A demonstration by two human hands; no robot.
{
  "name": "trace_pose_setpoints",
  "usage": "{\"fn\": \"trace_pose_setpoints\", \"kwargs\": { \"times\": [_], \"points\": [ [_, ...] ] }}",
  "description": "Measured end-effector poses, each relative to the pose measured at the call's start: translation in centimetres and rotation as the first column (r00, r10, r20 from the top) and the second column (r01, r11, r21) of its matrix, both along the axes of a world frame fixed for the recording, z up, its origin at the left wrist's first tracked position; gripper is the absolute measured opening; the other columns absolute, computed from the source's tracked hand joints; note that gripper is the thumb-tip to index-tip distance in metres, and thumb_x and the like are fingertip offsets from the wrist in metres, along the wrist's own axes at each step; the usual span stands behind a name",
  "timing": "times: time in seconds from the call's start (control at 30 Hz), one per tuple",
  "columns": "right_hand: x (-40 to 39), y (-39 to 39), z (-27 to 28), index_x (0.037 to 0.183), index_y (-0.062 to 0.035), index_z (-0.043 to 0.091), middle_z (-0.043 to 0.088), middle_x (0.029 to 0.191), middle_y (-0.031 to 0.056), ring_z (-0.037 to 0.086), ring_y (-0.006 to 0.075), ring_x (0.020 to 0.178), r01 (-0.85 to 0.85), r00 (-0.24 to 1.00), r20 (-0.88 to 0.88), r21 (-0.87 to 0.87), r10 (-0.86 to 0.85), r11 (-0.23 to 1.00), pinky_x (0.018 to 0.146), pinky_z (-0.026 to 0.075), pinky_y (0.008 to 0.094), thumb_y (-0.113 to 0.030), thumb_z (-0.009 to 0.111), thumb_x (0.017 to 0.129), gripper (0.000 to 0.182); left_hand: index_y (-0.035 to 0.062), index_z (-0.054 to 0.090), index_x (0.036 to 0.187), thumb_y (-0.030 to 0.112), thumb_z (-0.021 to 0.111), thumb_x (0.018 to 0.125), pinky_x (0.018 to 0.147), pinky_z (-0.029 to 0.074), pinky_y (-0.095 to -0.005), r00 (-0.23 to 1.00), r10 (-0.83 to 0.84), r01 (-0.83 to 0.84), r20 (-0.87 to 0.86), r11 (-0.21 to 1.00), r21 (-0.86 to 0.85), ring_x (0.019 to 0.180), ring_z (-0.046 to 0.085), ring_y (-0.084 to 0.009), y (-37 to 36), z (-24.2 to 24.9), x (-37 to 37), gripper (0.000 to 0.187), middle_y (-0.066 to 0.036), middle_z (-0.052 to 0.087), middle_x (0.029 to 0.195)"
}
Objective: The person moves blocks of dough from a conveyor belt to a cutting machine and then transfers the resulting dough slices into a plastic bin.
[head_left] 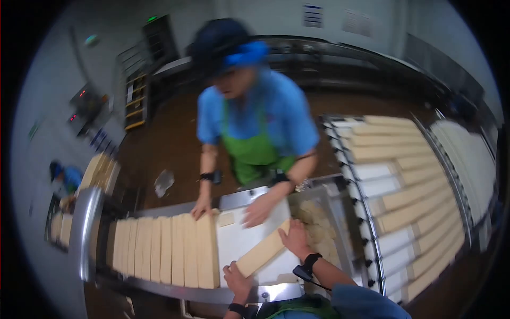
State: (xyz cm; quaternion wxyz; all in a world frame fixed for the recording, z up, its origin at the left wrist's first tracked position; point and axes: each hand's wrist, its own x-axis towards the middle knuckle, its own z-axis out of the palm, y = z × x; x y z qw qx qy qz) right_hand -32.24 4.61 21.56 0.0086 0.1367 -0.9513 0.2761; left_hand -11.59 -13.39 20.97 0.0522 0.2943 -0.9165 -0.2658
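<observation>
A long pale slab (261,252) lies diagonally on the white board (228,239). My left hand (237,282) grips its lower left end, and my right hand (297,240) grips its upper right end. To the left, a row of similar upright slabs (159,250) stands packed side by side along the metal table. A small cut piece (226,219) rests on the board near the row. Across the table, a co-worker's one hand (202,206) touches the row's end, and the other, blurred (258,210), is over the board.
A bin (319,228) of pale pieces is right of the board. Farther right, a railed conveyor (372,234) carries rows of slabs. The co-worker (260,122) in a green apron stands opposite. Another person (66,175) is at far left, beyond a curved metal guard (87,234).
</observation>
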Motion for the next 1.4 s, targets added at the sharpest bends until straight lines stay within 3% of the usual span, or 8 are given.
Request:
{"fn": "trace_pose_setpoints", "kwargs": {
  "times": [0.33,0.5,0.8,0.93,1.0,1.13,1.2,1.4],
  "points": [
    [4.7,23.4,7.6,0.134,0.0036,0.053,0.059,0.118,0.0247,0.056,0.0429,0.108,0.407,0.724,-0.425,-0.373,-0.544,0.834,0.096,0.047,0.0497,-0.027,0.069,0.092,0.054,0.0072,0.05,0.14,-0.006,0.073,0.071,0.104,0.043,-0.0461,0.835,-0.373,0.384,-0.404,0.921,-0.056,0.12,0.05,-0.0438,17.8,5.8,-7.2,0.074,-0.022,0.043,0.133],
    [4.8,37.5,6.1,0.127,0.003,0.058,0.062,0.112,0.0239,0.06,0.0434,0.104,0.634,0.449,-0.512,-0.396,-0.733,0.665,0.09,0.05,0.0506,-0.026,0.067,0.094,0.045,0.0083,0.05,0.143,0.005,0.083,0.072,0.103,0.043,-0.0495,0.712,-0.636,0.636,-0.297,0.764,-0.11,0.124,0.047,-0.0431,28.6,10.6,-9.9,0.079,-0.021,0.043,0.134],
    [3.3,49.5,3.6,0.122,0.0041,0.063,0.067,0.115,0.0233,0.063,0.0425,0.113,0.763,0.642,0.036,0.061,-0.765,0.643,0.099,0.048,0.053,-0.042,0.065,0.095,0.053,0.0079,0.045,0.15,0.031,0.078,0.089,0.096,0.047,-0.0516,0.453,-0.888,0.89,-0.082,0.455,-0.011,0.112,0.056,-0.0462,37.1,14.1,-13.1,0.073,-0.024,0.046,0.131],
    [2.7,48.2,4.7,0.127,0.0027,0.062,0.062,0.127,0.0237,0.055,0.0415,0.125,0.837,0.538,-0.077,0.171,-0.839,0.521,0.111,0.036,0.0555,-0.04,0.068,0.093,0.055,0.0028,0.043,0.15,0.024,0.064,0.1,0.099,0.048,-0.05,0.408,-0.911,0.908,-0.067,0.397,0.135,0.117,0.056,-0.0457,38.9,14.7,-15.4,0.058,-0.025,0.047,0.131],
    [3.7,46.9,4.4,0.13,0.0021,0.06,0.055,0.136,0.0247,0.048,0.0414,0.132,0.871,0.49,-0.403,0.189,-0.773,0.453,0.117,0.025,0.0576,-0.038,0.07,0.091,0.057,0.0027,0.041,0.151,0.022,0.062,0.101,0.1,0.048,-0.0494,0.39,-0.913,0.915,-0.116,0.371,0.157,0.117,0.056,-0.0448,40.2,12.9,-15.9,0.057,-0.025,0.046,0.131],
    [6.7,43.5,2.8,0.132,0.0018,0.058,0.052,0.138,0.0262,0.046,0.0434,0.132,0.864,0.483,-0.37,0.049,-0.794,0.502,0.117,0.027,0.0593,-0.035,0.07,0.091,0.057,0.0038,0.038,0.153,0.015,0.059,0.101,0.1,0.047,-0.0514,0.372,-0.895,0.922,-0.246,0.326,0.207,0.116,0.057,-0.0458,40.7,11.1,-15.9,0.057,-0.025,0.043,0.134],
    [8.4,41.5,1.6,0.136,0.0003,0.056,0.051,0.141,0.0252,0.041,0.0439,0.139,0.666,0.607,-0.344,-0.272,-0.717,0.695,0.119,0.024,0.0628,-0.035,0.068,0.092,0.058,0.0039,0.037,0.154,0.013,0.057,0.101,0.103,0.045,-0.0493,0.306,-0.912,0.947,-0.274,0.263,0.183,0.121,0.053,-0.0447,39.9,10.7,-16.7,0.057,-0.025,0.041,0.136],
    [13.0,35.2,5.6,0.144,-0.0051,0.053,0.043,0.152,0.0222,0.031,0.041,0.15,0.373,0.869,-0.225,-0.287,-0.441,0.882,0.123,0.013,0.0666,-0.043,0.07,0.091,0.067,0.0019,0.035,0.155,0.001,0.046,0.099,0.115,0.036,-0.044,0.143,-0.921,0.985,-0.363,0.095,0.147,0.133,0.044,-0.0422,38.5,10.0,-17.7,0.058,-0.024,0.039,0.142]
  ]
}}
